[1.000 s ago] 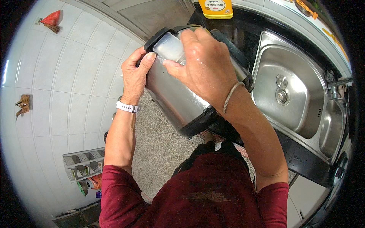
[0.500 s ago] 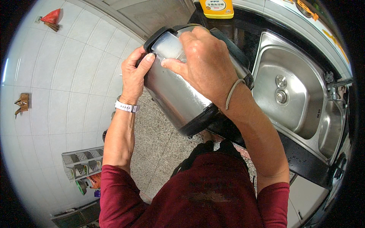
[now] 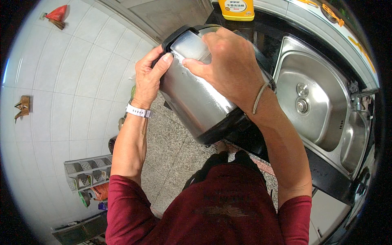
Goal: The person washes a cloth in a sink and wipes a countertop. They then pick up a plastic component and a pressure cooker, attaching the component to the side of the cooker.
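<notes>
Right hand spread over the upper flank of the stainless steel pot, palm down, thumb and forefinger reaching toward the black rim; clamped on the metal wall from above, fingers not fully seen on the far side. Cord bracelet at that wrist. Left hand closed on the opposite side of the same pot, thumb pressed flat against the steel just below the rim, fingers wrapped behind and out of sight. White wristband on that arm.

Held up in the air between both hands, in front of the chest, above the edge of the black worktop and the grey speckled floor. Tilted hard: long axis slanted from the dark base, low and near the body, up and away to the open mouth at upper left. Both hands near the mouth end, the right one lying along the body, the left one nearer the rim.

Brushed, dull-shining steel wall, cylindrical, with black plastic collar at top and black band at bottom; inside pale and hazy, contents not to be told.

Further out: double steel sink to the right, faucet beyond it, yellow bottle at the back of the worktop, white tiled wall to the left, small rack low on the floor.
</notes>
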